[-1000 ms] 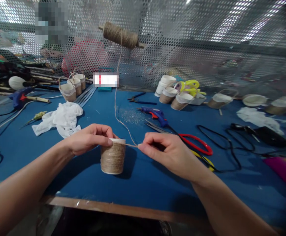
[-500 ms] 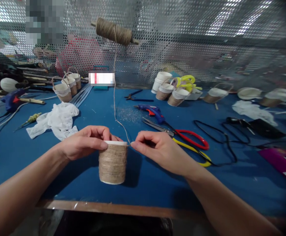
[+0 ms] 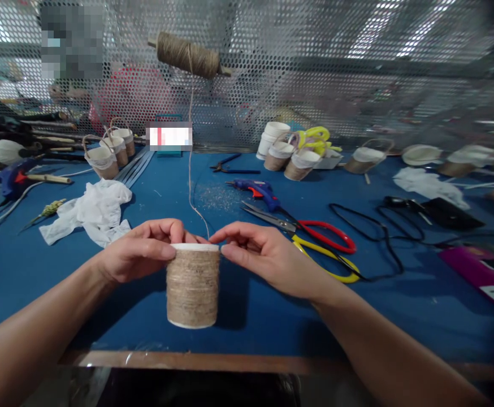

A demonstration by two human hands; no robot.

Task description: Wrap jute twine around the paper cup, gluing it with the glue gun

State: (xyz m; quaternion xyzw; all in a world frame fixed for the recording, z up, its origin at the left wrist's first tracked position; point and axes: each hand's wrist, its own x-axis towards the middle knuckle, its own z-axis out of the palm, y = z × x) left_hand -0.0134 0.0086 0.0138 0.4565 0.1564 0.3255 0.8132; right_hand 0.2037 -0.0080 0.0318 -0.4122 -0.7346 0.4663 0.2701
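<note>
A paper cup (image 3: 193,291) wrapped in rows of brown twine is held upright above the table, its white rim showing at the top. My left hand (image 3: 141,249) grips it at the left of the rim, thumb outside and the other fingers behind. On the right, my right hand (image 3: 259,251) is beside the rim, thumb and forefinger apart, with the fingertips close to the cup's edge. A strand of twine (image 3: 191,169) runs down from a twine spool (image 3: 187,55) to behind the rim, where its end is hidden.
On the blue table (image 3: 272,333) lie large scissors (image 3: 323,236), a blue glue gun (image 3: 255,191), pliers (image 3: 234,167) and white cloth (image 3: 94,209). Small twine-wrapped buckets (image 3: 103,164) stand at the back left, others at the back right. A perforated metal screen (image 3: 247,96) closes the back.
My right thumb and forefinger have moved from pinching the twine to lying apart at the rim. The cup now appears slightly larger and lower. The whole view has shifted a little.
</note>
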